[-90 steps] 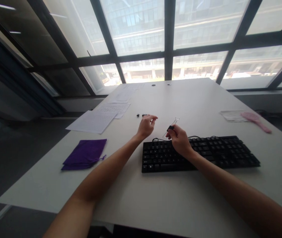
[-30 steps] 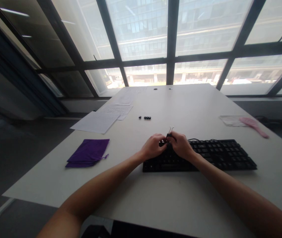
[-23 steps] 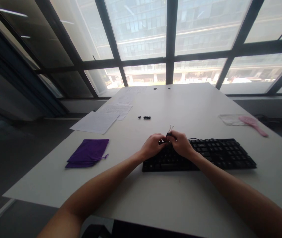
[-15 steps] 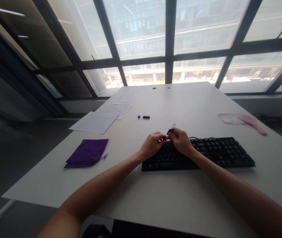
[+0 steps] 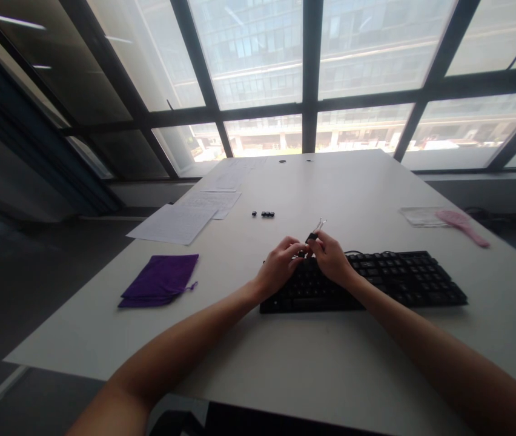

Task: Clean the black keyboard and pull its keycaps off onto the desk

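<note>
A black keyboard (image 5: 403, 278) lies in front of me, its left part below my hands. My right hand (image 5: 333, 260) is closed on the black handle of a keycap puller (image 5: 312, 237). The puller's two thin wire prongs point up and away from me. Close beside it, my left hand (image 5: 278, 266) is closed in a pinch at a small dark keycap (image 5: 301, 254), partly hidden by the fingers. Both hands are held above the keyboard's upper left area, with the fingertips almost meeting. Beyond them, several loose black keycaps (image 5: 267, 214) sit on the white table (image 5: 330, 188).
A folded purple drawstring pouch (image 5: 158, 280) lies on the left. Behind it are sheets of paper (image 5: 176, 223). On the right, a pink hairbrush-shaped object (image 5: 462, 227) overlaps a pale flat packet (image 5: 421, 217). Large windows stand beyond the table's far edge.
The puller has tilted slightly, its prongs swinging a little up and to the right. My left fingers have shifted a little, and the dark keycap shows more clearly between them.
</note>
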The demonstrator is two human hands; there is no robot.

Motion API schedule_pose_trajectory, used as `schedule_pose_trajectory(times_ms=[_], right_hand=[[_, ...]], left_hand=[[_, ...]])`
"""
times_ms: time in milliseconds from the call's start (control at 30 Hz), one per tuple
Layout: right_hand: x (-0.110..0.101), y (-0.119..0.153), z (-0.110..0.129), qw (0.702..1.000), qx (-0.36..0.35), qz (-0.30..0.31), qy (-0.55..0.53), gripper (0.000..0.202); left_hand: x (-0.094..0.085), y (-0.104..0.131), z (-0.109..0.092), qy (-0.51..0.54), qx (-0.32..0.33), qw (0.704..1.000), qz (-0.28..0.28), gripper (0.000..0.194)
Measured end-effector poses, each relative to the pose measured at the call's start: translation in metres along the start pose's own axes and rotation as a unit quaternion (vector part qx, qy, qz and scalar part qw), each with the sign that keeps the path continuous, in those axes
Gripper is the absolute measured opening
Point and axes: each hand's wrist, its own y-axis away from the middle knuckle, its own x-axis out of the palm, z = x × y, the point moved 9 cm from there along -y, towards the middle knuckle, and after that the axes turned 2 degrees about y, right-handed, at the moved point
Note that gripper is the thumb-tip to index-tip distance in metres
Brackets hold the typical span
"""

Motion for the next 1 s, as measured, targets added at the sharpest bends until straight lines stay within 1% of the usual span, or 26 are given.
schedule_pose_trajectory(times_ms=[133,233,300,367,400,467,533,567,633,733,800,867,1000], right_hand=[[-0.001,0.0,0.0,1.0,-0.004,-0.001,-0.014,0.019],[-0.001,0.0,0.0,1.0,-0.01,0.001,-0.017,0.02],[-0.001,0.0,-0.001,1.0,-0.008,-0.003,-0.019,0.021],[-0.001,-0.001,-0.003,1.0,0.001,-0.009,-0.026,0.022],[-0.001,-0.001,-0.004,0.999,0.005,-0.011,-0.031,0.022],[-0.001,-0.001,-0.005,0.999,0.01,-0.014,-0.04,0.023],[-0.001,-0.001,-0.005,0.999,0.013,-0.014,-0.04,0.023],[-0.001,-0.002,-0.006,0.999,0.014,-0.014,-0.038,0.023],[-0.001,-0.002,-0.007,0.999,0.015,-0.014,-0.036,0.023],[0.0,-0.002,-0.007,0.999,0.01,-0.013,-0.037,0.022],[0.0,-0.002,-0.007,0.999,0.008,-0.013,-0.037,0.022],[0.001,-0.002,-0.007,0.999,0.009,-0.014,-0.037,0.022],[0.0,-0.002,-0.007,0.999,0.015,-0.014,-0.036,0.024]], left_hand=[[0.003,0.001,-0.001,-0.03,0.02,0.999,0.008,0.025],[0.005,0.002,-0.006,-0.047,0.035,0.998,0.012,0.027],[0.001,0.0,-0.008,-0.035,0.043,0.998,-0.001,0.024],[-0.007,-0.005,-0.003,-0.007,0.029,0.999,-0.026,0.019],[-0.013,-0.009,0.004,0.007,0.014,0.999,-0.039,0.017],[-0.024,-0.017,0.027,0.018,-0.025,0.998,-0.059,0.013],[-0.037,-0.023,0.055,0.0,-0.064,0.995,-0.073,0.011],[-0.043,-0.024,0.071,-0.019,-0.087,0.992,-0.083,0.014],[-0.049,-0.025,0.101,-0.055,-0.133,0.987,-0.075,0.019],[-0.047,-0.023,0.131,-0.096,-0.185,0.977,-0.045,0.012],[-0.042,-0.024,0.143,-0.109,-0.205,0.972,-0.036,0.01],[-0.038,-0.03,0.149,-0.119,-0.205,0.971,-0.039,0.012],[-0.033,-0.053,0.151,-0.162,-0.15,0.973,-0.067,0.011]])
